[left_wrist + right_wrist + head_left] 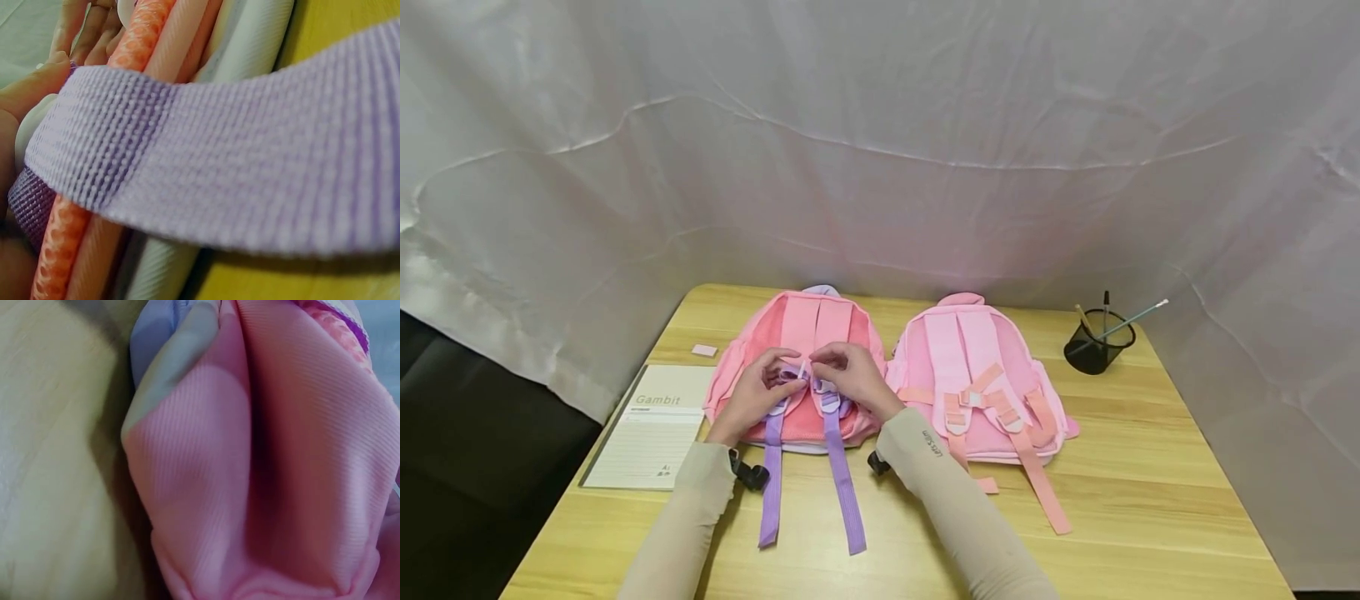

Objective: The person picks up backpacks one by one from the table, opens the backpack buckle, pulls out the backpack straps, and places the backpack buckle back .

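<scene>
A coral-pink backpack point(772, 343) with purple webbing straps point(842, 475) lies back panel up on the table. Over its middle, my left hand point(758, 392) pinches a bunched purple strap point(791, 374) between thumb and fingers. Facing it, my right hand point(853, 377) has thumb and forefinger curled together at the same strap, beside a small white buckle piece point(802, 367). Whether the buckle is joined is too small to tell. In the left wrist view, a purple strap point(250, 162) crosses close to the lens. Pink side fabric point(187, 469) fills the right wrist view, hiding most of that hand.
To the right lies a lighter pink backpack point(1015, 350) with its peach chest strap buckled point(973, 399). A notebook point(651, 433) and an eraser point(704, 350) lie at left. A black mesh pen cup point(1086, 357) stands at the back right. Grey curtain point(880, 200) hangs behind the table.
</scene>
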Action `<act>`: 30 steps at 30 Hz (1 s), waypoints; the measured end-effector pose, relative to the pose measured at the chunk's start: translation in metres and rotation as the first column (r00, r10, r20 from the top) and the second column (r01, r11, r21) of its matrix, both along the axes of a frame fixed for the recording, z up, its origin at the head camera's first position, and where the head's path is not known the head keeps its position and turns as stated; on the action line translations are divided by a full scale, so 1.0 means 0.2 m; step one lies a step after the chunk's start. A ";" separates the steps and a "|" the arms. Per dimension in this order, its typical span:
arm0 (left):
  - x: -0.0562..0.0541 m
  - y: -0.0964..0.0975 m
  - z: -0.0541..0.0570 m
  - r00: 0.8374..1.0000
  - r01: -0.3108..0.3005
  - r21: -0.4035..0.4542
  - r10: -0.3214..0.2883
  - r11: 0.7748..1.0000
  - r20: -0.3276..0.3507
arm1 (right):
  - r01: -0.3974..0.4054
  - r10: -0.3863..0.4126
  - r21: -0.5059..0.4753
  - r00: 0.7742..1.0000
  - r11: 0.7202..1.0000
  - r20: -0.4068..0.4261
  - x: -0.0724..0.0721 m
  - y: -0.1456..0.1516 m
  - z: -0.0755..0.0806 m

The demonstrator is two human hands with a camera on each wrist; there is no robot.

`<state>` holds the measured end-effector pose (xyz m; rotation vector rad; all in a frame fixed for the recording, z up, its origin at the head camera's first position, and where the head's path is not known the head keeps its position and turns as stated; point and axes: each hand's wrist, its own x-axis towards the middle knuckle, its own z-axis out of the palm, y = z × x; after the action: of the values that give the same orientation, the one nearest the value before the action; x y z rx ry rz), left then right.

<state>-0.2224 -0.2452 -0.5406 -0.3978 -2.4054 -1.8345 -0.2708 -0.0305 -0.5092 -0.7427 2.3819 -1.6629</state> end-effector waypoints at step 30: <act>-0.01 0.04 -0.01 0.985 -0.144 -0.177 0.124 0.974 -0.117 | 0.075 -0.075 -0.016 0.997 0.997 -0.008 -0.02 0.00 0.00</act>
<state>-0.2243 -0.2366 -0.5435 -0.3277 -2.4717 -1.5030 -0.2739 -0.0312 -0.5092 -0.6721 2.4344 -1.7115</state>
